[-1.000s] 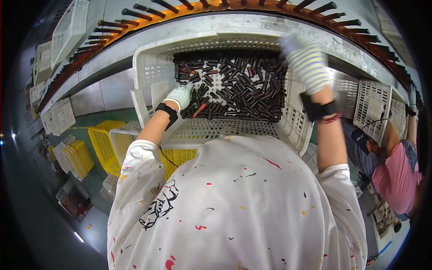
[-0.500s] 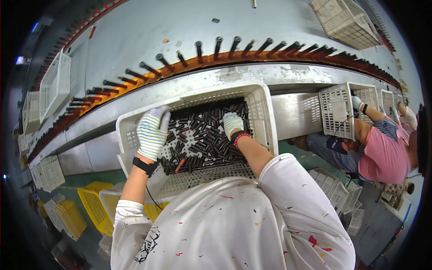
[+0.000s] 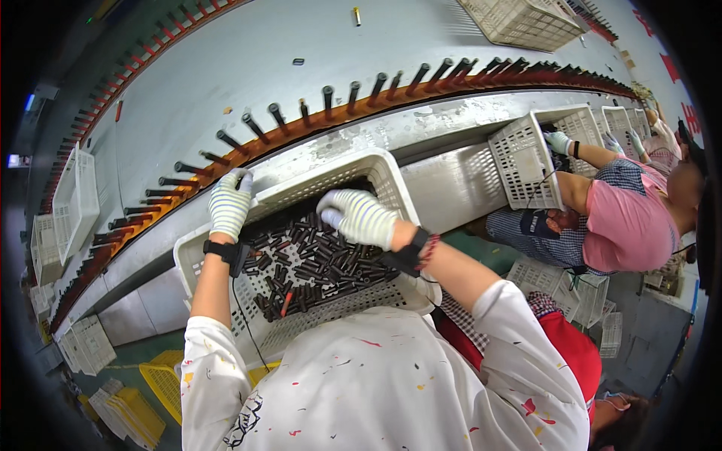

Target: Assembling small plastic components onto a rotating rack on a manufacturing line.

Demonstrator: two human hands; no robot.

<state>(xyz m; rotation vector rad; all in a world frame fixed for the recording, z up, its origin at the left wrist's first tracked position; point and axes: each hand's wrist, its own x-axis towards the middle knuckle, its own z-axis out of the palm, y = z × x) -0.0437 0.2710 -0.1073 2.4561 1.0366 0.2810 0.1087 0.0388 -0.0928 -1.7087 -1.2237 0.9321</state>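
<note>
A white plastic crate (image 3: 406,197) sits in front of me, holding many short black cylindrical pieces (image 3: 320,263) and a few red ones. My left hand (image 3: 229,204), in a striped white glove, is at the crate's far left rim, close to the row of upright dark rods (image 3: 256,129). Its fingers are bent together, and whatever they hold is hidden. Over the pieces is my right hand (image 3: 359,216), gloved alike, with curled fingers pointing left. I cannot make out anything in its grip.
The rods stand along an orange-brown curved rail (image 3: 346,113) beyond a metal ledge (image 3: 323,152). At right, a person in pink (image 3: 632,214) works at another crate (image 3: 519,161). A person in red (image 3: 568,342) is close behind my right arm. Yellow crates (image 3: 162,376) stand at lower left.
My left hand has moved to the crate's far rim, nearer the rods. My right hand has risen from among the pieces and shifted left. A person in red has come into view at lower right.
</note>
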